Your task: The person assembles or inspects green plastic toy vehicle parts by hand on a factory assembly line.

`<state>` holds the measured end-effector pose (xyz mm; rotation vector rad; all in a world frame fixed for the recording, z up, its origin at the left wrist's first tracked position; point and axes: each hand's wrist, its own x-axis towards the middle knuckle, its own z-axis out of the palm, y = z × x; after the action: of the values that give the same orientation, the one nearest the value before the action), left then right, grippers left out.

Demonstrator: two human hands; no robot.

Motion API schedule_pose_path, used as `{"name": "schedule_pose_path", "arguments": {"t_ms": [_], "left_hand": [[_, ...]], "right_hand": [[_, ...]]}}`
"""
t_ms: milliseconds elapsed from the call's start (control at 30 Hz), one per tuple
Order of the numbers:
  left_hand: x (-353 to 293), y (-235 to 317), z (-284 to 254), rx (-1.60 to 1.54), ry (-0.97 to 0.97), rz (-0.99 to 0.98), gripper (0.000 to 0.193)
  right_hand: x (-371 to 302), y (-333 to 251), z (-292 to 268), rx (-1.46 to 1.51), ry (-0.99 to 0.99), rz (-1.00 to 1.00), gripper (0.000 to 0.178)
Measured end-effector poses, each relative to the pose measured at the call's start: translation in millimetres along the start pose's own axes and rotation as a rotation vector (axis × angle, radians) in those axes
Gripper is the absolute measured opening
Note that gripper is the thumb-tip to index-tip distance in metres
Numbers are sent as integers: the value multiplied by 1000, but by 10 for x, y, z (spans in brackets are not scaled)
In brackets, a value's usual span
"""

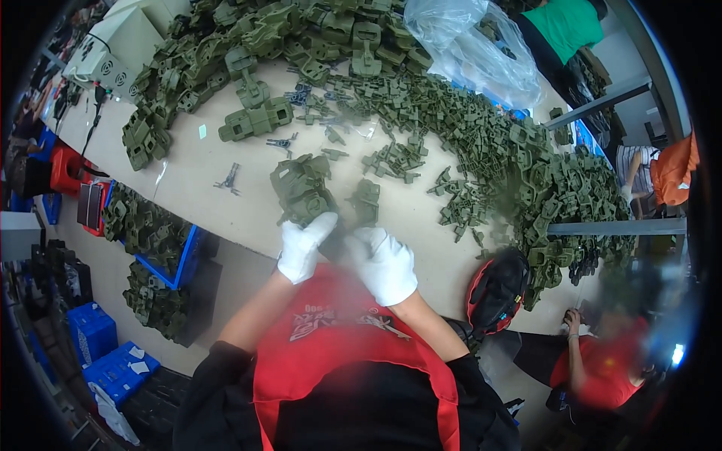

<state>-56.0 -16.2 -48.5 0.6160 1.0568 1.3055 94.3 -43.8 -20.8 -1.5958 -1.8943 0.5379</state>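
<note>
One white-gloved left hand point(306, 246) and one white-gloved right hand point(384, 263) showed. One black-and-red bag point(500, 292) sat to their right; ahead-left were one pale-green square point(202, 131) and one white machine point(129, 39) with two fans point(106, 67).

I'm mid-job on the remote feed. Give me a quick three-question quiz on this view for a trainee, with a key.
1. Multiple choice: What colour are the gloves on the left grip and right grip?
A) Black
B) White
C) Blue

2. True or false: Every green part in view sits inside a blue crate.

3. Compare: Which is nearer the person, the clear plastic bag or the black-and-red bag?

Key:
1. B
2. False; many green parts lie on the table.
3. The black-and-red bag
</note>
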Motion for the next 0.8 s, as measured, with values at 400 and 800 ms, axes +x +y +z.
{"name": "schedule_pose_path", "arguments": {"t_ms": [400,800], "left_hand": [[-109,20,20,70,-29,2,23],[228,-134,-144,-88,49,-367,34]], "right_hand": [[19,41,106,-61,-14,-138,11],[310,972,427,577,-379,511,36]]}}
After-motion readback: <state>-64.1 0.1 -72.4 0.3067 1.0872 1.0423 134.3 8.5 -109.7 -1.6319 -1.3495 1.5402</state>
